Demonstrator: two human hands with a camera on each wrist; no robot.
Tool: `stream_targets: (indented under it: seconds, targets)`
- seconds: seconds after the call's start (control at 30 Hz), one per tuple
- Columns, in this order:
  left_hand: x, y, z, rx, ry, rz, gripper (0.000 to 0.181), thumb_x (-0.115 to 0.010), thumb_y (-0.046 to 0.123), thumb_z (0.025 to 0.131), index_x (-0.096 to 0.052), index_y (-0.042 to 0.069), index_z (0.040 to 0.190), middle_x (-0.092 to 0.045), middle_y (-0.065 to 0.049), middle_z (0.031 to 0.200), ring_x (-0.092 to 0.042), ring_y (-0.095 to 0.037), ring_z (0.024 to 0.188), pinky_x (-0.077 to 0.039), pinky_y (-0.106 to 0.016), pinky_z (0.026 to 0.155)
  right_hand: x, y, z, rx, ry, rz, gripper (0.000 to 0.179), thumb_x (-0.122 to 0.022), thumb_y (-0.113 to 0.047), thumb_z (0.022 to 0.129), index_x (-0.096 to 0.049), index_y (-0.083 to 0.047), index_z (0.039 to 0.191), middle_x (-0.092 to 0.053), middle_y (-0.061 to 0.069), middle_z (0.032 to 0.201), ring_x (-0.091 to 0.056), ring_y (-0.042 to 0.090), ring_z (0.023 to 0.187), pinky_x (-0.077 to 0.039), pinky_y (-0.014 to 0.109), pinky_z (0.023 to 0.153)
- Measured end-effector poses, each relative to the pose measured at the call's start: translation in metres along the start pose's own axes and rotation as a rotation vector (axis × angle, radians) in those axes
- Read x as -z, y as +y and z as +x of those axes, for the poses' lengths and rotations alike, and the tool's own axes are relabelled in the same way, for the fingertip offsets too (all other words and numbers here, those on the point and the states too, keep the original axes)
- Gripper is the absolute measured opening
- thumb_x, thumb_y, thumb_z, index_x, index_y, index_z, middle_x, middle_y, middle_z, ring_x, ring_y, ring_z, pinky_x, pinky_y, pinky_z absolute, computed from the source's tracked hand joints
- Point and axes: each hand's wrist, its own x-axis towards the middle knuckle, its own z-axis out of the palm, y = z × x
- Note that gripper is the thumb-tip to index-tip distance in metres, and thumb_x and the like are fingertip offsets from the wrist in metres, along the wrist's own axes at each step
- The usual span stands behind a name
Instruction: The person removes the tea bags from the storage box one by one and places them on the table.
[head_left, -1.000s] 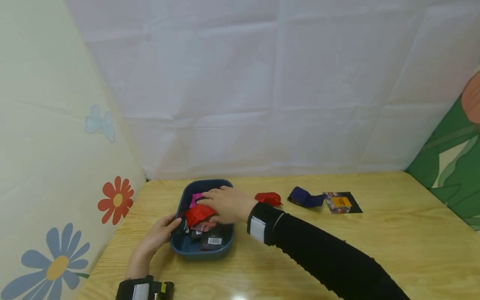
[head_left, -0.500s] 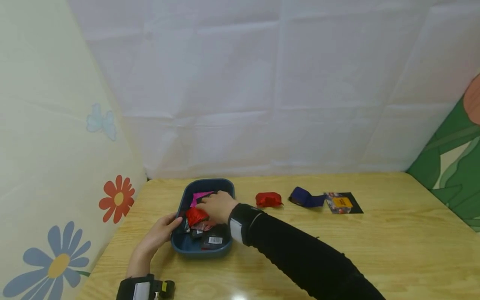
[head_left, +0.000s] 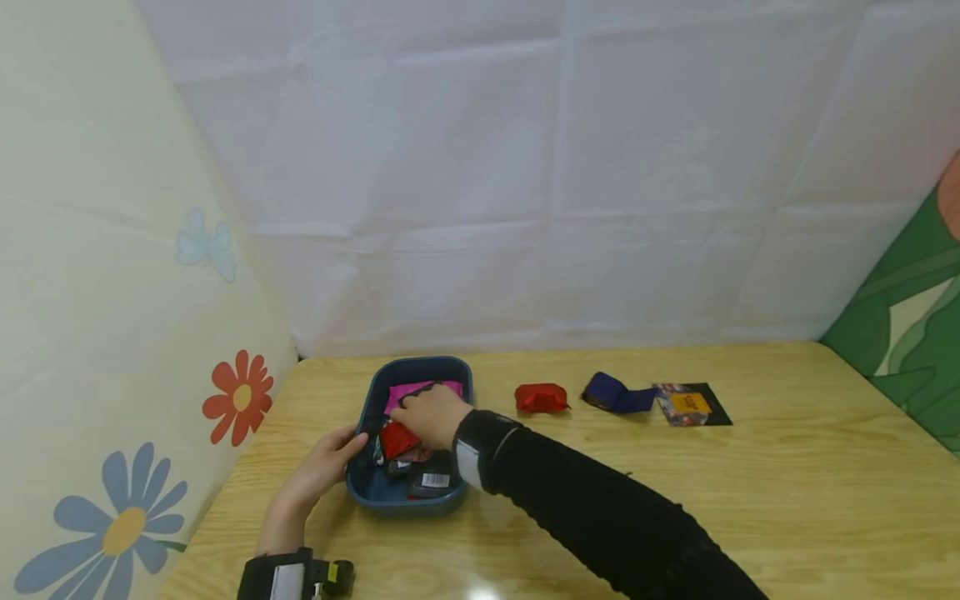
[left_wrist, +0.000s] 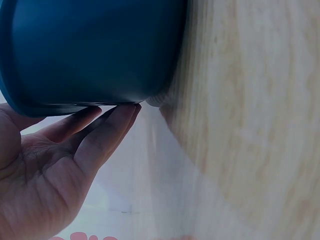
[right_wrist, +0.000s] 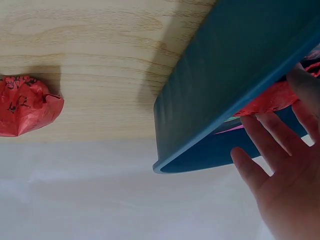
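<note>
My left hand (head_left: 327, 462) holds the left side of a dark blue plastic bin (head_left: 408, 507), thumb over its rim; in the left wrist view its fingers (left_wrist: 102, 140) lie along the outer wall. Down inside the bin is my right hand (head_left: 432, 417). Its fingers (right_wrist: 272, 131) look fairly straight and spread in the right wrist view, tips right at a red wrapped packet (right_wrist: 270, 99). A pink packet (head_left: 403, 392) lies at the bin's far end, partly covered by something black. Nearer the front is a black packet with a barcode label (head_left: 435, 481).
Right of the bin, a second red wrapped packet (head_left: 542, 398), a folded dark blue piece (head_left: 617, 394) and a flat black packet with a yellow label (head_left: 692, 404) lie in a row on the wooden table (head_left: 570, 475). A white cloth (head_left: 480, 208) hangs behind.
My right hand has reached further into the bin, moving left and down. More of the pink packet shows, and the red packet in the bin is more covered. My left hand stays at the rim.
</note>
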Motion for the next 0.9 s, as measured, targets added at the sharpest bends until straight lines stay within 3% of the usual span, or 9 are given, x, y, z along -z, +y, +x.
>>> stream_targets:
  seconds: [0.33, 0.43, 0.57, 0.7, 0.9]
  targets:
    - [-0.002, 0.001, 0.001, 0.005, -0.002, 0.012, 0.046, -0.041, 0.015, 0.108, -0.037, -0.015, 0.143, -0.05, -0.033, 0.137, -0.056, -0.038, 0.119, -0.052, -0.05, 0.092, 0.001, 0.003, 0.0, 0.008, -0.004, 0.036, 0.069, -0.086, -0.038, 0.077, -0.055, -0.03, 0.139, -0.063, -0.005, 0.124, -0.061, 0.012, 0.109, -0.052, 0.033, 0.092]
    - [-0.002, 0.001, 0.002, 0.002, -0.008, 0.009, 0.046, -0.041, 0.015, 0.108, -0.037, -0.015, 0.143, -0.05, -0.033, 0.137, -0.057, -0.038, 0.119, -0.053, -0.05, 0.092, 0.0, 0.006, -0.001, 0.009, 0.002, 0.113, 0.064, -0.084, -0.038, 0.079, -0.057, -0.029, 0.137, -0.064, -0.005, 0.121, -0.062, 0.013, 0.107, -0.051, 0.032, 0.091]
    - [-0.002, 0.0, 0.002, -0.012, -0.012, 0.001, 0.046, -0.04, 0.014, 0.108, -0.036, -0.017, 0.143, -0.048, -0.035, 0.137, -0.057, -0.038, 0.119, -0.053, -0.05, 0.091, 0.0, 0.011, -0.003, 0.016, 0.007, 0.294, 0.062, -0.08, -0.034, 0.083, -0.056, -0.027, 0.139, -0.061, -0.003, 0.129, -0.059, 0.014, 0.112, -0.049, 0.035, 0.097]
    - [-0.001, 0.001, 0.002, -0.013, -0.008, 0.001, 0.047, -0.041, 0.014, 0.108, -0.036, -0.017, 0.143, -0.045, -0.036, 0.14, -0.055, -0.04, 0.121, -0.053, -0.05, 0.092, 0.0, 0.017, -0.005, 0.053, 0.062, 0.391, 0.058, -0.076, -0.034, 0.087, -0.056, -0.026, 0.14, -0.059, -0.002, 0.132, -0.057, 0.014, 0.114, -0.047, 0.035, 0.098]
    - [-0.001, 0.002, 0.001, 0.022, 0.026, 0.017, 0.048, -0.042, 0.017, 0.108, -0.037, -0.015, 0.143, -0.046, -0.034, 0.14, -0.054, -0.04, 0.122, -0.053, -0.05, 0.091, 0.003, 0.027, -0.01, 0.06, 0.16, 0.387, 0.055, -0.073, -0.037, 0.089, -0.057, -0.025, 0.14, -0.059, -0.001, 0.12, -0.056, 0.013, 0.099, -0.049, 0.03, 0.088]
